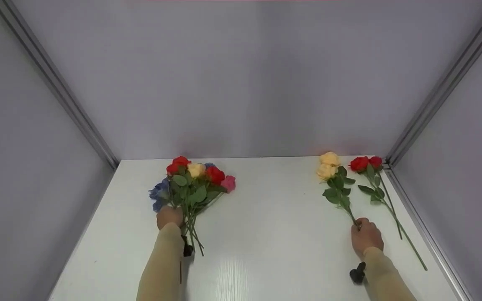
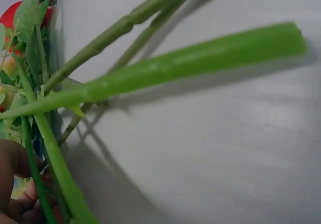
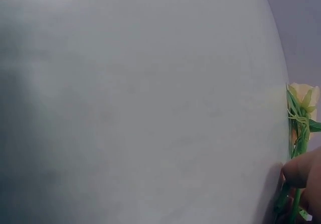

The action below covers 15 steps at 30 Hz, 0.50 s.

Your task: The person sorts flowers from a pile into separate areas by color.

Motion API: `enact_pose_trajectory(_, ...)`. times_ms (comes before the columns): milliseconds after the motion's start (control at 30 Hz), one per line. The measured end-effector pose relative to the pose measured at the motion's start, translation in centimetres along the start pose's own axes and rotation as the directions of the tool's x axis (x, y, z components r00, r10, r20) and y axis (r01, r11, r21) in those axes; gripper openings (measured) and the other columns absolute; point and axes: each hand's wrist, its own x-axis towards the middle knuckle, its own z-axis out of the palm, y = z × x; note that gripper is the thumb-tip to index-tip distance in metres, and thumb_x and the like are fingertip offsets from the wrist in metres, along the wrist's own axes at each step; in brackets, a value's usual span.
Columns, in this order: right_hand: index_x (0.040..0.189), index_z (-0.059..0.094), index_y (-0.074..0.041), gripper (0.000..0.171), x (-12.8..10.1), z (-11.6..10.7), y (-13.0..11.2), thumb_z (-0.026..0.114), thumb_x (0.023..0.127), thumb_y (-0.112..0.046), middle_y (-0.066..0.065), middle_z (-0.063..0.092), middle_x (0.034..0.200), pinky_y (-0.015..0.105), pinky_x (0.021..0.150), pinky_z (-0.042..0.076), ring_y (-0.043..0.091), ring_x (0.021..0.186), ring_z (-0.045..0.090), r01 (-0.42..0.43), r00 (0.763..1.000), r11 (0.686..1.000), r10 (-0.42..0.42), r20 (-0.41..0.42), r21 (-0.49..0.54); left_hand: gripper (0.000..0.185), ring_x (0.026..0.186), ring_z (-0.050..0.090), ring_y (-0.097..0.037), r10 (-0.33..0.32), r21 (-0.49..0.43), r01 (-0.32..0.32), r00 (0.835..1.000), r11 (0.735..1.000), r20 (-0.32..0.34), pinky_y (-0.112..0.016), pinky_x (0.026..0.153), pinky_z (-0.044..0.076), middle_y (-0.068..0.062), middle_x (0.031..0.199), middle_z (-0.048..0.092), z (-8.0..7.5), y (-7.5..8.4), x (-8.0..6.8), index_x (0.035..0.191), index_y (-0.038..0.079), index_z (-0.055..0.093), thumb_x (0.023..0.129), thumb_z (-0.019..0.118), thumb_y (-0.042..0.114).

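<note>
Left hand point(image 1: 169, 218) at eight o'clock, our fingers point(image 2: 7, 171) are gripping a bouquet point(image 1: 198, 194), right hand point(image 1: 367, 238) at four, gripping yellow roses point(image 1: 327, 170)

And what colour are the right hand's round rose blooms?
Pale yellow round rose blooms, clearest in the head view.

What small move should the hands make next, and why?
Perhaps lift the yellow roses and carry them left toward the mixed bunch: the right hand grips them, and the bunch, by the left hand, includes a yellow rose too.
</note>
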Motion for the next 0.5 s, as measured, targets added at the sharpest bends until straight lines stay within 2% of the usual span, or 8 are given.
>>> enact_pose_trajectory(233,0.13,0.043,0.0,0.042,0.1,0.0,0.1,0.034,0.102,-0.03,0.024,0.05,0.115,0.054,0.083,0.04,0.043,0.108,0.048,0.003,1.0,1.0,-0.003,-0.008,-0.002,0.048,0.109,0.049,-0.039,-0.024,-0.189,0.037,0.997,0.981,0.074,-0.053,0.092,0.039,-0.028,0.127,0.049,-1.2,0.0,-0.9,0.136,-0.005,0.044,0.094,0.039,0.019)
enact_pose_trajectory(267,0.13,0.043,0.001,0.042,0.1,0.1,0.2,0.035,0.102,-0.029,0.024,0.05,0.115,0.055,0.083,0.04,0.043,0.107,0.048,0.007,1.0,1.0,-0.007,-0.01,-0.004,0.047,0.108,0.048,-0.039,-0.02,-0.205,0.035,0.997,0.978,0.075,-0.052,0.091,0.039,-0.027,0.126,0.05,-1.5,0.0,-1.0,0.134,-0.004,0.045,0.095,0.037,0.019)
enact_pose_trajectory(333,0.13,0.044,0.001,0.042,0.2,0.1,0.3,0.036,0.102,-0.029,0.024,0.05,0.115,0.055,0.083,0.04,0.044,0.108,0.048,0.011,1.0,1.0,-0.012,-0.015,-0.009,0.036,0.093,0.05,-0.033,-0.006,-0.223,0.02,0.998,0.975,0.063,-0.047,0.082,0.041,-0.022,0.106,0.056,-1.7,-0.1,-1.0,0.117,-0.002,0.055,0.095,0.036,0.019)
enact_pose_trajectory(367,0.13,0.044,0.002,0.042,0.2,0.2,0.3,0.037,0.102,-0.029,0.025,0.051,0.115,0.055,0.083,0.04,0.044,0.107,0.049,0.013,1.0,1.0,-0.014,-0.019,-0.011,0.035,0.093,0.05,-0.033,0.001,-0.228,0.012,0.998,0.974,0.058,-0.048,0.082,0.041,-0.022,0.105,0.055,-1.9,-0.2,-1.1,0.115,-0.003,0.055,0.096,0.035,0.019)
enact_pose_trajectory(433,0.129,0.044,0.002,0.042,0.2,0.3,0.4,0.038,0.102,-0.028,0.025,0.051,0.115,0.055,0.083,0.04,0.045,0.108,0.049,0.019,0.999,1.0,-0.02,-0.026,-0.016,0.027,0.084,0.047,-0.03,0.012,-0.223,-0.003,0.999,0.975,0.036,-0.044,0.074,0.039,-0.018,0.092,0.053,-2.2,-0.3,-1.1,0.1,-0.002,0.054,0.095,0.035,0.017)
enact_pose_trajectory(500,0.13,0.044,0.001,0.042,0.2,0.3,0.4,0.037,0.102,-0.029,0.024,0.05,0.115,0.055,0.083,0.04,0.044,0.108,0.048,0.019,1.0,1.0,-0.019,-0.02,-0.013,0.03,0.087,0.051,-0.033,0.024,-0.201,-0.018,0.999,0.979,0.025,-0.046,0.077,0.042,-0.022,0.093,0.056,-2.6,-0.6,-1.0,0.099,-0.005,0.056,0.096,0.037,0.018)
